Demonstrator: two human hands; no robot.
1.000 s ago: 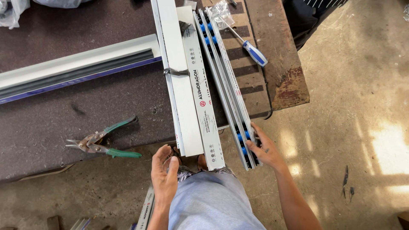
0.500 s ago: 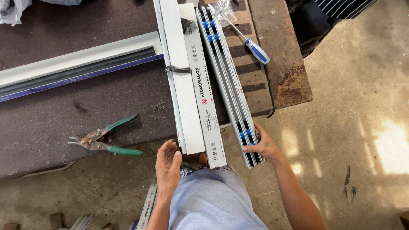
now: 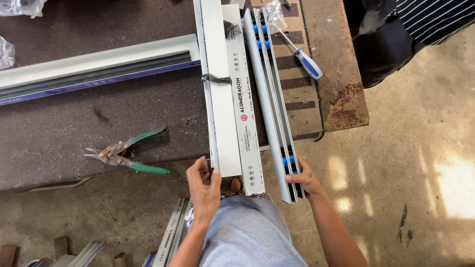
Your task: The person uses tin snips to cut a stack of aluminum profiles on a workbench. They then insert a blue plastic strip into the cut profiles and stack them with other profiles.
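Fingers of my left hand pinch the end of the white bar. My right hand grips the grooved rail with blue rollers.

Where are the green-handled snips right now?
In the head view, the green-handled snips lie on the dark bench, left of the white profiles, beyond the left hand.

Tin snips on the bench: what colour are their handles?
Green, seen in the head view: the tin snips lie on the dark bench.

Green-handled snips on dark bench; blue-handled screwdriver; plastic bag
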